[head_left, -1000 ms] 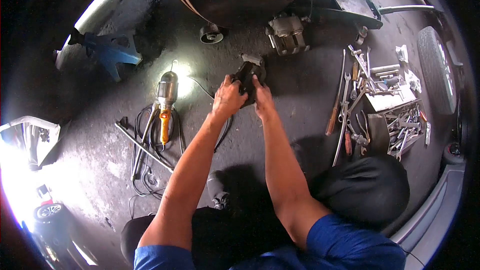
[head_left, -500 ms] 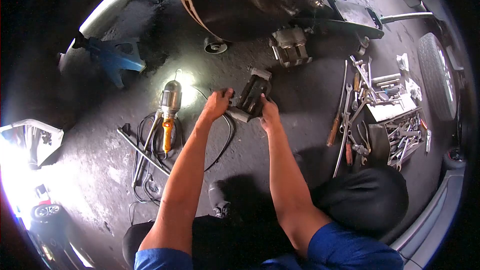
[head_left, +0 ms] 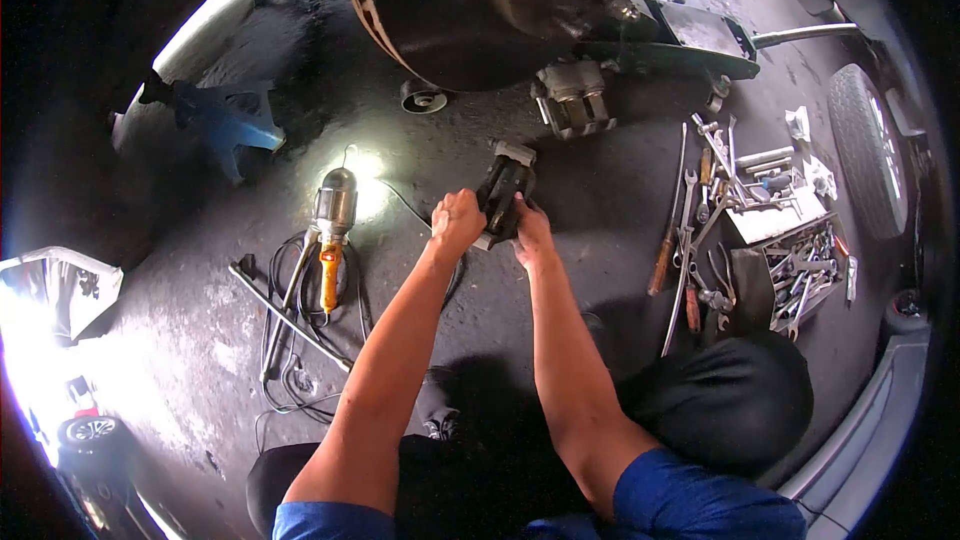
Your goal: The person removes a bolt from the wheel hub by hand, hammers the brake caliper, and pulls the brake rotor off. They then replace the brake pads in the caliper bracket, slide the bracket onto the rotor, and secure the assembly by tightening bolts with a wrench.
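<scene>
A dark brake caliper bracket [head_left: 511, 180] is held above the floor in front of me, below the brake disc [head_left: 440, 20]. From the right, my right hand [head_left: 533, 232] grips its side, with the thumb on top. My left hand [head_left: 457, 220] is closed, its curled fingers pressed against the bracket's left side; whether a smaller part is pinched in them is hidden. On the floor beyond lies a brake caliper [head_left: 574, 100], apart from both hands.
To the left, a lit work lamp [head_left: 331, 240] lies beside its coiled cable and a metal bar [head_left: 290, 315]. Farther off is a blue jack stand [head_left: 225, 120]. Wrenches [head_left: 690, 230] and a full toolbox [head_left: 800, 275] lie right, near a tyre [head_left: 868, 150]. A floor jack [head_left: 690, 45] sits behind.
My left hand has moved right and closed against the bracket's left side. My right hand keeps its grip. The whole view has shifted slightly.
</scene>
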Motion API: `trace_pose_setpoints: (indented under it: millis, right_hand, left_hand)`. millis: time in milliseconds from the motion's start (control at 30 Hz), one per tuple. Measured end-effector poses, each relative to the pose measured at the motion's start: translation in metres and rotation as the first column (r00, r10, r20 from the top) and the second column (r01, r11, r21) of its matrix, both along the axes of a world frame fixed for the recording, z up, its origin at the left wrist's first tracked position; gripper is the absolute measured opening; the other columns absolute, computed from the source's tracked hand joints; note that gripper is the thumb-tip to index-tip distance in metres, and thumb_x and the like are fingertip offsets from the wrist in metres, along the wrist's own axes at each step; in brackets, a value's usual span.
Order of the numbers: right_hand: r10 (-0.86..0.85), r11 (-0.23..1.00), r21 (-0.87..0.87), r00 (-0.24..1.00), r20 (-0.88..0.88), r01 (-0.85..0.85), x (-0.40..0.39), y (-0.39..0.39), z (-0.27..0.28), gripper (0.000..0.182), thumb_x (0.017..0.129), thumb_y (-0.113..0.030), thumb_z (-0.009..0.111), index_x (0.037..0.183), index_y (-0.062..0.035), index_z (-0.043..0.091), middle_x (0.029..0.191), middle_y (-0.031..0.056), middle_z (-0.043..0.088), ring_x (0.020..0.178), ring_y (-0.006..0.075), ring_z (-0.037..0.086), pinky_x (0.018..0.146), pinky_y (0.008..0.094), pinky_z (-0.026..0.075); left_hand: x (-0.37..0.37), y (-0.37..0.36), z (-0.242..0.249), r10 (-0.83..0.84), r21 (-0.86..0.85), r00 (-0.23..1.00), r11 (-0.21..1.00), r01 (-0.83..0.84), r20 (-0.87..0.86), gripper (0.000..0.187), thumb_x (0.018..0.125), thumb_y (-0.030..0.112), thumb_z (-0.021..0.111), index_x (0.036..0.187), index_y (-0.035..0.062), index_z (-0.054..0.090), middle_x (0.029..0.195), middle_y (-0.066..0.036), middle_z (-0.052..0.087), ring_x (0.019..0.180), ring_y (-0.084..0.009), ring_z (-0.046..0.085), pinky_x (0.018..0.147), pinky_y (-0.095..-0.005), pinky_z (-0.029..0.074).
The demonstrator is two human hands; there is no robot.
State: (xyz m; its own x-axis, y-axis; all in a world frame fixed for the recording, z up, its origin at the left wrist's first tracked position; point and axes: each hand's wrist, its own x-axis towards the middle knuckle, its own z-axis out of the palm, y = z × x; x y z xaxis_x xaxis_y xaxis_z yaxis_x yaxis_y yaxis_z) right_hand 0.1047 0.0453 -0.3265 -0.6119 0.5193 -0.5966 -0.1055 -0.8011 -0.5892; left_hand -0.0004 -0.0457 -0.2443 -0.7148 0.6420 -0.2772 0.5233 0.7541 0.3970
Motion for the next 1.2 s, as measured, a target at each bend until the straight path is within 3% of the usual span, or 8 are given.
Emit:
trace_pose_setpoints:
  millis: [667,767,867,900,1033,1133,1167,1200]
  right_hand:
    - [0.012,0.999,0.039,0.999,-0.04,-0.011,0.0,0.001,-0.005,0.049,0.099,-0.031,0.056,0.134,0.0034,0.049,0.13,0.0128,0.058,0.118,0.0245,0.054,0.103,0.0368,0.038]
    - [-0.002,0.999,0.054,1.0,-0.025,0.003,-0.004,0.0,-0.013,0.048,0.099,-0.032,0.057,0.132,0.0023,0.051,0.129,0.0121,0.059,0.117,0.0241,0.054,0.103,0.0367,0.038]
    - [-0.006,0.999,0.034,1.0,0.027,0.005,-0.005,0.002,-0.02,0.042,0.099,-0.031,0.056,0.127,0.0008,0.054,0.122,0.0094,0.061,0.11,0.0215,0.057,0.097,0.036,0.043]
    - [-0.01,0.999,0.038,0.999,0.052,0.008,-0.004,0.002,-0.018,0.038,0.1,-0.03,0.056,0.124,-0.0001,0.057,0.115,0.0071,0.064,0.103,0.0192,0.061,0.092,0.0348,0.047]
    - [-0.017,0.999,0.038,0.999,0.045,0.015,-0.002,-0.001,-0.001,0.035,0.1,-0.029,0.055,0.121,-0.0014,0.058,0.108,0.0051,0.067,0.095,0.0167,0.064,0.086,0.0343,0.051]
    - [0.004,0.998,0.063,0.995,0.101,-0.011,-0.004,0.002,-0.021,0.036,0.1,-0.03,0.055,0.123,-0.0021,0.057,0.106,0.0056,0.067,0.094,0.0165,0.065,0.085,0.0349,0.052]
    - [-0.003,0.998,0.055,0.997,0.083,-0.002,-0.004,0.002,-0.019,0.036,0.1,-0.03,0.055,0.123,-0.0023,0.057,0.106,0.0057,0.067,0.093,0.0167,0.065,0.085,0.0348,0.052]
    - [-0.01,0.999,0.048,0.998,0.066,0.007,-0.003,0.001,-0.015,0.035,0.1,-0.03,0.054,0.123,-0.0026,0.056,0.106,0.0058,0.067,0.093,0.0168,0.065,0.084,0.0346,0.053]
  left_hand:
    - [0.0,0.005,-0.009,0.0,-0.011,0.999,1.0,0.0,-0.032,0.021,0.074,0.011,0.064,0.089,-0.0036,0.068,0.09,-0.029,0.067,0.091,-0.043,0.067,0.082,-0.0473,0.054]
    - [-0.011,0.001,-0.018,-0.046,0.006,0.999,0.999,0.046,-0.015,0.03,0.078,0.023,0.069,0.091,-0.0041,0.07,0.088,-0.03,0.067,0.091,-0.0434,0.067,0.081,-0.0474,0.054]
    - [-0.046,0.0,0.005,-0.121,-0.078,0.921,0.984,0.16,0.369,0.052,0.081,0.043,0.071,0.095,-0.0072,0.07,0.09,-0.03,0.068,0.091,-0.041,0.068,0.08,-0.0467,0.052]
    - [-0.058,-0.007,-0.007,-0.076,0.01,0.894,0.997,0.079,0.442,0.065,0.082,0.056,0.07,0.097,-0.0082,0.07,0.084,-0.019,0.068,0.078,-0.0224,0.063,0.071,-0.0404,0.049]
    - [-0.072,-0.017,0.008,-0.063,0.041,0.846,0.998,0.048,0.529,0.07,0.08,0.06,0.07,0.093,-0.0093,0.069,0.085,-0.02,0.069,0.08,-0.0227,0.063,0.073,-0.041,0.049]
    - [-0.049,-0.007,0.006,-0.139,-0.172,0.922,0.962,0.212,0.361,0.068,0.079,0.058,0.071,0.094,-0.0084,0.07,0.09,-0.024,0.069,0.085,-0.0284,0.067,0.077,-0.0419,0.05]
    - [-0.032,-0.004,0.011,-0.106,-0.172,0.964,0.974,0.15,0.244,0.059,0.077,0.049,0.074,0.095,-0.0069,0.07,0.095,-0.027,0.069,0.093,-0.0367,0.069,0.082,-0.0431,0.052]
    - [-0.021,-0.002,0.012,-0.066,-0.173,0.98,0.98,0.1,0.188,0.052,0.078,0.043,0.073,0.096,-0.0056,0.07,0.098,-0.027,0.069,0.096,-0.0373,0.068,0.084,-0.0438,0.052]
